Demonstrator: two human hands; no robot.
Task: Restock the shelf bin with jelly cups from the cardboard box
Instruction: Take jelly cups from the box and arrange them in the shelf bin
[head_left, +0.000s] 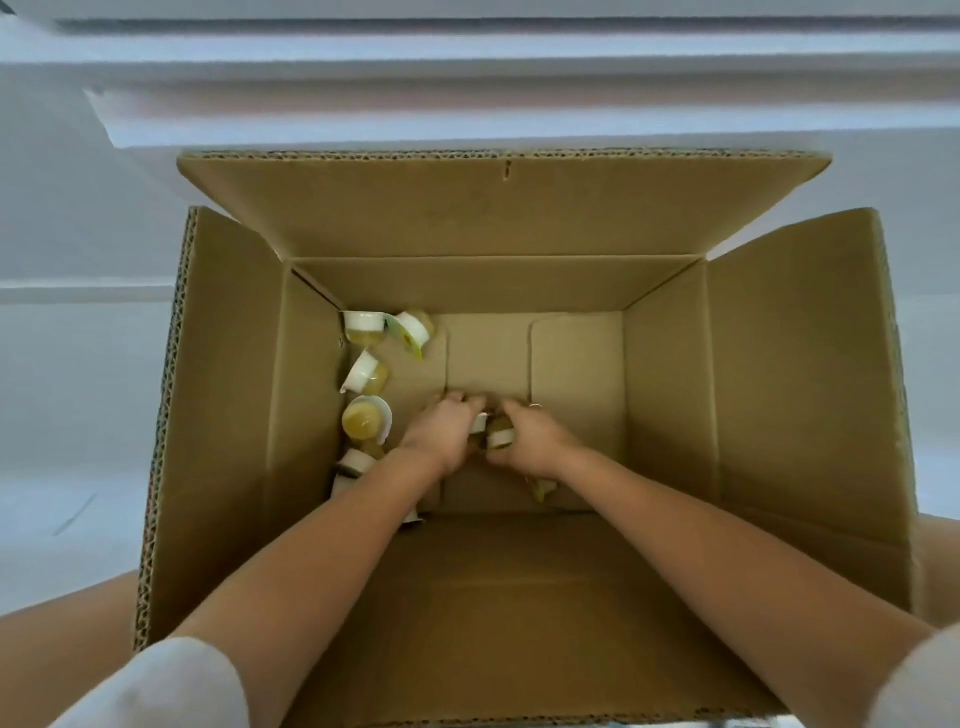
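Box (753, 364) floor: both hands (441, 434) cupping cups (500, 434)

Pale floor (78, 415) and white ledge (363, 111).
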